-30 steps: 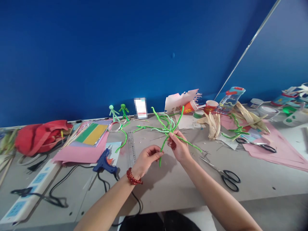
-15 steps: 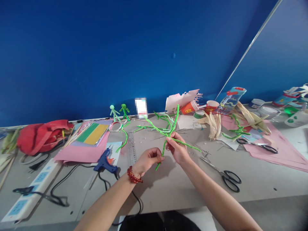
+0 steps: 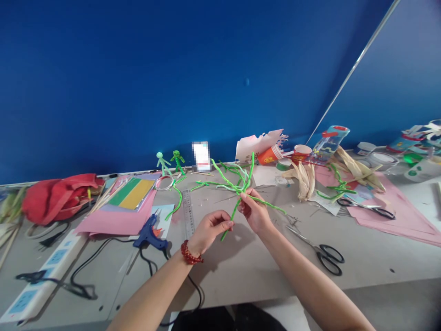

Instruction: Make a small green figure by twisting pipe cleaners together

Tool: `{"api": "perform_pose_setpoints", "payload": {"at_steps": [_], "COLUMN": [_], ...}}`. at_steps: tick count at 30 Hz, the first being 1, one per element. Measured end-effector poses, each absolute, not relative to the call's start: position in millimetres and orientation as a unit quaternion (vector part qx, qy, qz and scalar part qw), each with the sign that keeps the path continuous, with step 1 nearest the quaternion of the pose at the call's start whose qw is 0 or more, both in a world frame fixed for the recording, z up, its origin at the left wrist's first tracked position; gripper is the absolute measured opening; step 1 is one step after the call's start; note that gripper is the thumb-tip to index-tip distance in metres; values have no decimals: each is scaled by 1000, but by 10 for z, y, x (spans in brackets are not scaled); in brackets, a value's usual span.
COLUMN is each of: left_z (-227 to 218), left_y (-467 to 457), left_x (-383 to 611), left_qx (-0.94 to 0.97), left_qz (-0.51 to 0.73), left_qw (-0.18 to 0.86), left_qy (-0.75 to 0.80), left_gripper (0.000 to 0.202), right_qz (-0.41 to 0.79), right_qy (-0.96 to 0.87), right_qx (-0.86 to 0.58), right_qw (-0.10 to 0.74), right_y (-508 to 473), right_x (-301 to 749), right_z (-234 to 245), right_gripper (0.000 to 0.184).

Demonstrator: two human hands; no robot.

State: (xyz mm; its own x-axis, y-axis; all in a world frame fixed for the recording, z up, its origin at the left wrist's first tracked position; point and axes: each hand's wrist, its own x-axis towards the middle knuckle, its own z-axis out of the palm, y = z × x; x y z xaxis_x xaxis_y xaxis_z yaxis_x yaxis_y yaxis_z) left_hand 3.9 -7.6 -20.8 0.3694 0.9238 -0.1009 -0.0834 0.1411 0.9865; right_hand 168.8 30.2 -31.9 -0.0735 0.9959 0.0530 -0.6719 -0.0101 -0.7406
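Both my hands hold a bright green pipe-cleaner figure (image 3: pixel 234 209) above the table; its twisted strands branch out from a knot. My right hand (image 3: pixel 254 210) pinches it near the knot, with one strand running out to the right past the fingers. Lower down, my left hand (image 3: pixel 214 230) has thumb and fingers closed on the strand that points toward me. More green pipe cleaners (image 3: pixel 203 184) lie behind it on the table. Two small green pipe-cleaner figures (image 3: pixel 178 161) stand by the wall.
A blue glue gun (image 3: pixel 150 234) with its cable and a clear ruler (image 3: pixel 188 215) lie left of my hands. Black-handled scissors (image 3: pixel 329 258) rest to the right. Further out are a white power strip (image 3: pixel 44 276), a red bag (image 3: pixel 58 197), pink paper (image 3: pixel 396 220) and paper cups (image 3: pixel 270 155).
The strand leading up and left has bent to stand more upright. My left fingers have opened out slightly around the lower strand. The whole view has shifted a little.
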Motion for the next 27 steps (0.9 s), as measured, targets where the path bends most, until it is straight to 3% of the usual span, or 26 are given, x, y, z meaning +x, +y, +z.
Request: {"api": "perform_pose_setpoints", "payload": {"at_steps": [8,12,15,20,27], "left_z": [-174,-214,-174,27,278], "left_y": [-73,-41,-39,-84,-153], "left_x": [58,16,-31,-126,-256], "left_qx": [511,578,660,806,870], "left_qz": [495,483,461,444,390], "left_qw": [574,502,398,107,-17], "left_qy": [405,425,439,378,301], "left_gripper": [25,20,15,17,32], "right_qz": [675,678,668,656,627], "right_qy": [-359,-384,-390,-387,-410], "right_qx": [-296,-309,-312,-321,-325], "right_qw": [572,545,552,563,577], "right_y": [218,183,197,232,224], "right_x": [1603,1557,1558,1555,1498], "right_z": [-370,-384,-393,-413,-403], "right_gripper": [28,27,26,26,29]}}
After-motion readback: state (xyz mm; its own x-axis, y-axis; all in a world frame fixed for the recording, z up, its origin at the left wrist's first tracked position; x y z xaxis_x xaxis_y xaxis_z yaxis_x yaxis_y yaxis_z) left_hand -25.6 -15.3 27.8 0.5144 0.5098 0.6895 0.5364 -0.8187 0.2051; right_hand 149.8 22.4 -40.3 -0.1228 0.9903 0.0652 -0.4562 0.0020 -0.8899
